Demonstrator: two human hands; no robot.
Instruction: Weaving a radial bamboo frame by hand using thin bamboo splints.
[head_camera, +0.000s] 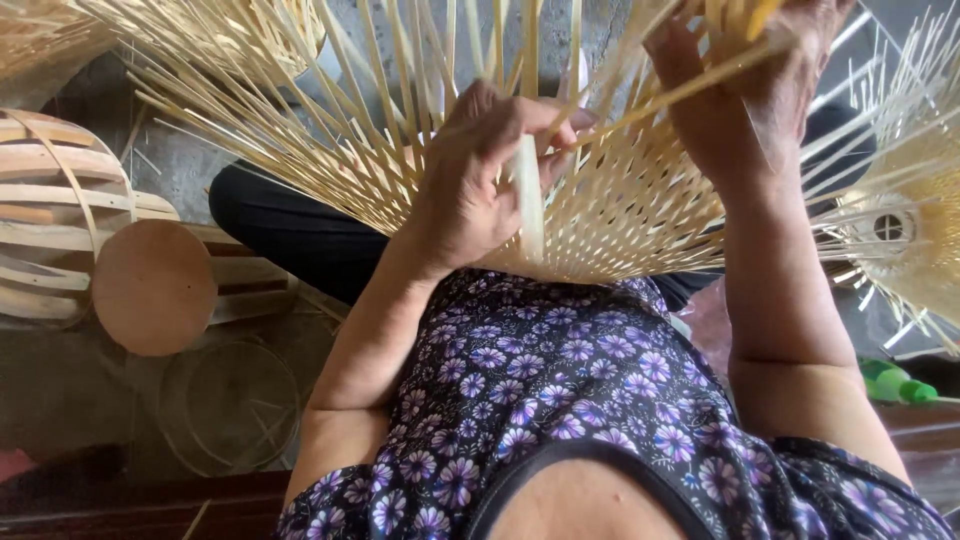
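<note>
The work area is a grey concrete floor (190, 180), seen from above, with basketry materials around a seated person in a purple floral top.

The left hand (475, 185), at centre frame, is closed on a flat pale bamboo strip (528, 195), pinched between thumb and fingers and pressed against the woven surface. The right hand (755, 95), at upper right, is clenched around a bundle of loose upright bamboo splints (700, 85), pulling them aside. Both act on the partly woven pale bamboo basket (620, 215), which rests on the lap at centre frame with unwoven splints fanning toward the top edge.

Probable faults:
- Splint breakage: the thin splints held at upper right appear sharply bent; more tension could snap them.
- Weave loosening: if the strip slips from the pinch, the last row may spring open.
- Skin injury: splint edges and tips stand close to both hands.

A round brown wooden disc (155, 288) lies at left, beside a slatted bamboo frame (50, 200). A green plastic bottle (895, 383) lies at the right edge.
</note>
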